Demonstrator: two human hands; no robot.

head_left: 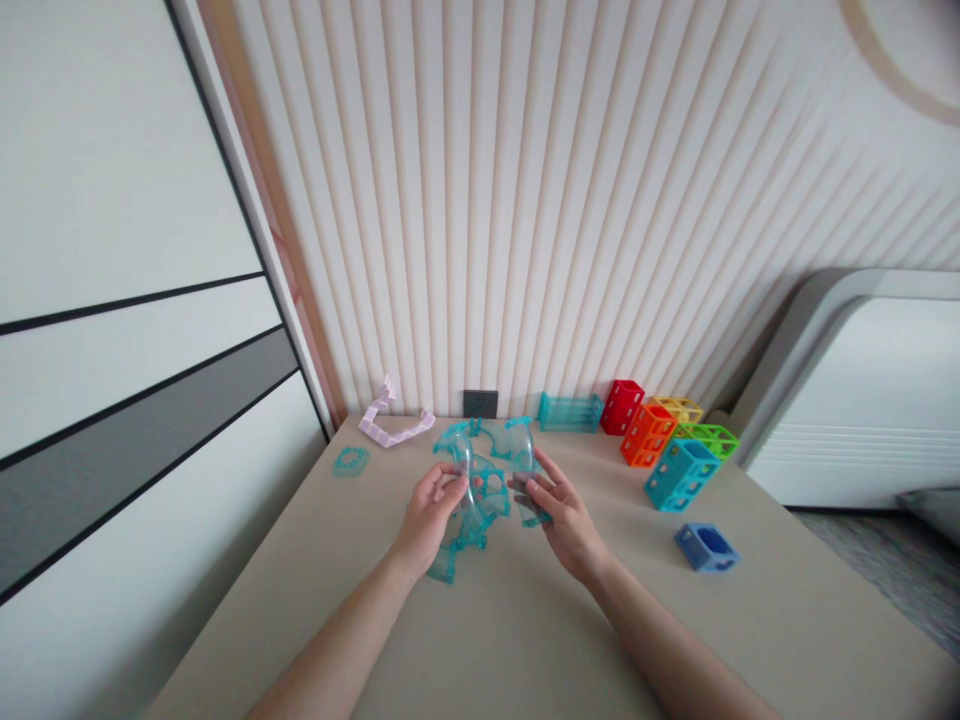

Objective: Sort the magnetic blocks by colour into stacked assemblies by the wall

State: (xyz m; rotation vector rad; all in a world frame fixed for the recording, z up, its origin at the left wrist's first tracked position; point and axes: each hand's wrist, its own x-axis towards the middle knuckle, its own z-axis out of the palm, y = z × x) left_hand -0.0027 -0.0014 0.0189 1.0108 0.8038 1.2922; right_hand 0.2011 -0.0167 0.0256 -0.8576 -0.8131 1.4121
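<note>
My left hand [435, 510] is closed on a clear curved tube piece [466, 458] with teal ends, thumb and fingers on its side. My right hand [566, 510] grips a second clear tube piece [523, 460], also with teal ends, a little to the right. Both tubes are held roughly upright and apart from each other. Behind and between them are several more teal transparent track pieces [491, 488], partly hidden by my hands. Another teal piece [442, 565] shows below my left hand. Where one piece ends and another begins is hard to tell.
On the right stand red [622, 408], orange [649, 435] and light blue [681, 475] lattice blocks, with a darker blue block [706, 548] nearer. A teal rack-like piece [570, 413] is by the wall. At left lie a lilac folding chain [397, 434] and a flat teal piece [350, 461].
</note>
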